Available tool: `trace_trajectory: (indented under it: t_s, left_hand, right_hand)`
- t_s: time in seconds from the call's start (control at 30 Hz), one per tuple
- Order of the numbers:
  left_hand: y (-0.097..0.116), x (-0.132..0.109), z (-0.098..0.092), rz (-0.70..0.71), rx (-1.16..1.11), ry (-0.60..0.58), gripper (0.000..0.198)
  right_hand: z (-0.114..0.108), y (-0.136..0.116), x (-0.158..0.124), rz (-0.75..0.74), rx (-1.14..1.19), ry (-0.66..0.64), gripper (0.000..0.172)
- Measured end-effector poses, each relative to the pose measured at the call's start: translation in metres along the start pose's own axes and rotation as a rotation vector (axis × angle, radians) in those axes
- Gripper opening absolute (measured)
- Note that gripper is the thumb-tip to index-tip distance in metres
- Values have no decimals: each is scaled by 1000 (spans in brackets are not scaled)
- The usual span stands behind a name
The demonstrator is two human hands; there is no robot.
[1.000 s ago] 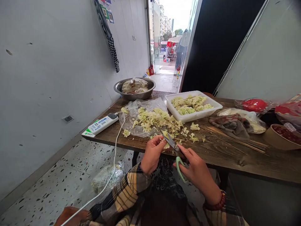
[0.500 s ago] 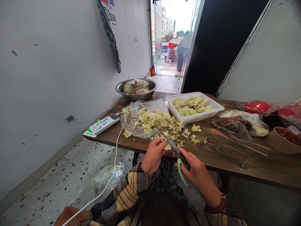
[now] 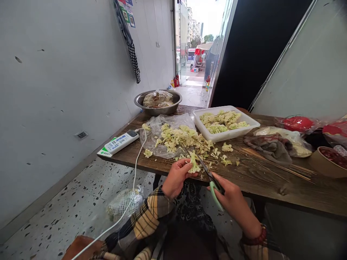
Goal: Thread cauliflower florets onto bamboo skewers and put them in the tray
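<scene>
My left hand (image 3: pixel 179 177) pinches a cauliflower floret (image 3: pixel 194 163) at the table's front edge. My right hand (image 3: pixel 227 193) is closed on the green handles of a pair of scissors (image 3: pixel 208 172), whose parted blades point up and left, just right of the floret. Behind both hands a heap of cut cauliflower (image 3: pixel 179 137) lies partly on a clear plastic bag (image 3: pixel 154 126). Loose pieces lie to its right. More cauliflower, with thin sticks, fills part of a white tray (image 3: pixel 230 136).
A steel basin (image 3: pixel 139 104) with a bagged item stands at the back. A white device (image 3: pixel 119 142) with a cable lies left. Thin sticks (image 3: pixel 271 164), a rag (image 3: pixel 273 148) and a bowl of red food (image 3: pixel 329 162) are right. A netted bundle (image 3: pixel 126 204) is below.
My right hand and the scissors have moved right and slightly down, away from my left hand. The floret between my left fingers now shows more fully, standing upright.
</scene>
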State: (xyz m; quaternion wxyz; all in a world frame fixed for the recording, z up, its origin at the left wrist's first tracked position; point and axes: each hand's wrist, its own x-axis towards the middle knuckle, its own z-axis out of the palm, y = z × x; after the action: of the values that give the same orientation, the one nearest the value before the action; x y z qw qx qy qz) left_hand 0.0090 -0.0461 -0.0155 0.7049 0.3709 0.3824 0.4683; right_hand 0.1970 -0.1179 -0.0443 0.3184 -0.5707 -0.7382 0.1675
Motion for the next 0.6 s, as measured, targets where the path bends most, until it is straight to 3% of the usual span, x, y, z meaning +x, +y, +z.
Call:
trace_trajectory:
  t_s: [0.13,0.23,0.47,0.6]
  left_hand:
    - [1,2,-9,-9,65,-27,31]
    - [3,3,-13,62,175,-1,31]
    - [13,1,-14,454,768,89,16]
    - [16,-2,-11,586,915,88,11]
  right_hand:
    - [-15,3,1,85,7,-21,50]
    - [-27,0,-1,108,34,-83,55]
    - [-32,-13,-5,97,177,-200,53]
    - [-25,-14,1,130,206,-185,54]
